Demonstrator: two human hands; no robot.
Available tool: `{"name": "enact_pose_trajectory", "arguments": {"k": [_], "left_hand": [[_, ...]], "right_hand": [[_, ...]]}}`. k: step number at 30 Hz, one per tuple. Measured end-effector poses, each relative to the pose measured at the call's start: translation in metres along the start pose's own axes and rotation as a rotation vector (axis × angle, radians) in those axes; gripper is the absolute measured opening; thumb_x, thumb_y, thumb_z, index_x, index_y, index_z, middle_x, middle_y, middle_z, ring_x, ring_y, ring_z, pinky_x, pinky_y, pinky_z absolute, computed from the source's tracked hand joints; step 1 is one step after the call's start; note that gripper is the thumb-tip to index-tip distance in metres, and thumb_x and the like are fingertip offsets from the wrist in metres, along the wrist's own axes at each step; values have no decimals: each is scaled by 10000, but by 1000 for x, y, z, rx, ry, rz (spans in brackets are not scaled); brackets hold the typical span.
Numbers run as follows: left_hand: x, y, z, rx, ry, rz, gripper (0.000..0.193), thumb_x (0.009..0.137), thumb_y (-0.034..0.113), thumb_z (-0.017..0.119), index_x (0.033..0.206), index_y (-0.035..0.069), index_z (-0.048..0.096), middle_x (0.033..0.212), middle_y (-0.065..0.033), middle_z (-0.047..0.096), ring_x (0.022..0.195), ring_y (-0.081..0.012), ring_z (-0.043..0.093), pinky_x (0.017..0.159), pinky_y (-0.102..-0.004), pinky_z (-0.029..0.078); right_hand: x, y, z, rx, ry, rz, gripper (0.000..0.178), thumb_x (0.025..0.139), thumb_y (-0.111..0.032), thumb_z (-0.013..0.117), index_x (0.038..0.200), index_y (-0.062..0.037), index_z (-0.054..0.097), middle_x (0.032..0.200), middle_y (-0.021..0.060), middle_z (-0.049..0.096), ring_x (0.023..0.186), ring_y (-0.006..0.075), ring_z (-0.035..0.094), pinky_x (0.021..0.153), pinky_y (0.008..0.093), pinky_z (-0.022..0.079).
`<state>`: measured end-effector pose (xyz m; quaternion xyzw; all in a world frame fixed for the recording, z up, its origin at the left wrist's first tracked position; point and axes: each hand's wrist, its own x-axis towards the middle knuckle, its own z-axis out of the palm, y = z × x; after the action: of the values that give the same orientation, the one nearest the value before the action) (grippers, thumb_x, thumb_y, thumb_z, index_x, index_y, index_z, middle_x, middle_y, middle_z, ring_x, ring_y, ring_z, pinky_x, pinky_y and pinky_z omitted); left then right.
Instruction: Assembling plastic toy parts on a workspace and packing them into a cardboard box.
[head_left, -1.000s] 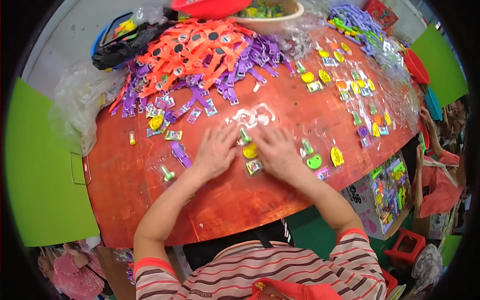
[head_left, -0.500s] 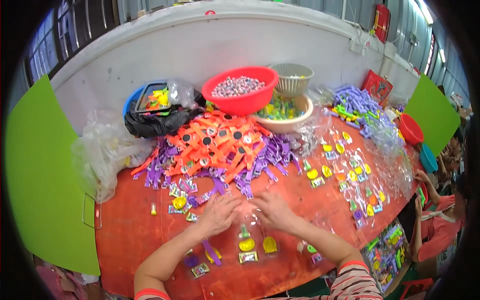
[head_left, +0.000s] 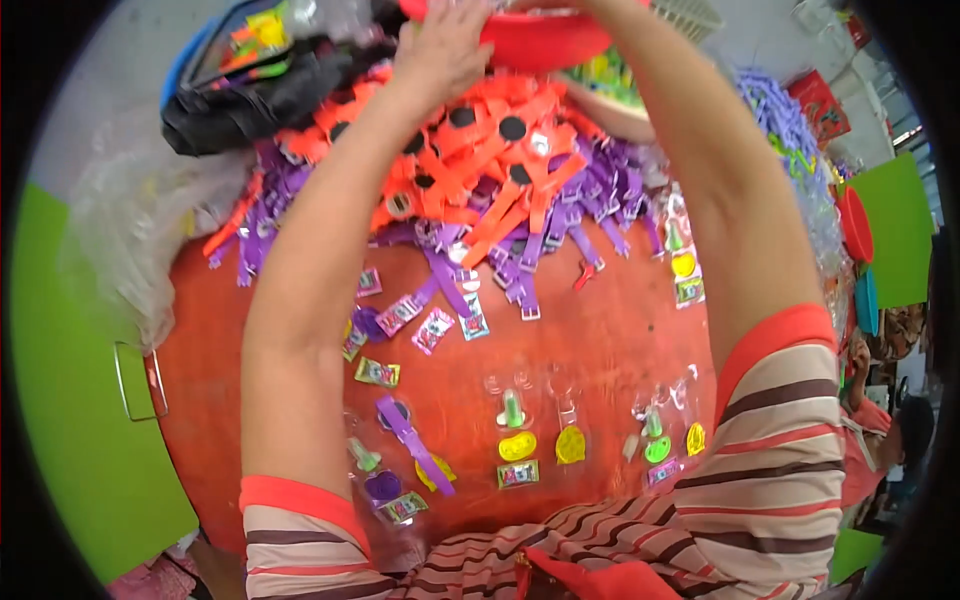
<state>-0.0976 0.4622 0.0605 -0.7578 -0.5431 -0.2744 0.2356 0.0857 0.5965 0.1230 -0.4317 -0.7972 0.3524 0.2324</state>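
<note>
Both my arms reach far forward over an orange-red table point(head_left: 600, 330). My left hand point(head_left: 445, 45) grips the near rim of a red basin point(head_left: 545, 45) at the top edge. My right forearm runs up to the same basin, where my right hand point(head_left: 560, 6) is almost wholly cut off by the frame's top. Under the basin lies a heap of orange and purple strap pieces point(head_left: 480, 170). Several small clear packets with yellow and green toys point(head_left: 515, 445) lie near the table's front edge.
A black bag point(head_left: 260, 100) and crumpled clear plastic point(head_left: 130, 230) sit at the back left. A pale bowl point(head_left: 610, 95) stands behind the heap, with purple pieces point(head_left: 790, 130) to its right. Green boards point(head_left: 60, 420) flank the table. Another person point(head_left: 890, 440) is at the right.
My hands have left the packets at the table's front and stretched up to the red basin at the back. The view has tipped down and closer to the table.
</note>
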Motion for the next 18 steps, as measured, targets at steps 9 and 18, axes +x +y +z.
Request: {"name": "enact_pose_trajectory", "arguments": {"k": [9,18], "left_hand": [[3,49,9,-254,243,124,452,802,71,568,1238,0,476,1154,-206,563,1122,-385,496,998,-445,404],[-17,58,-25,-322,-56,-92,615,774,136,595,1351,20,418,1310,-170,509,1266,-352,435,1003,-441,405]], "right_hand": [[7,21,-34,-482,-235,209,311,727,-348,720,915,-101,746,987,101,716,955,189,656,821,335,504],[45,4,-5,-973,84,11,278,754,-312,648,884,-84,740,885,134,719,821,246,707,710,376,553]]}}
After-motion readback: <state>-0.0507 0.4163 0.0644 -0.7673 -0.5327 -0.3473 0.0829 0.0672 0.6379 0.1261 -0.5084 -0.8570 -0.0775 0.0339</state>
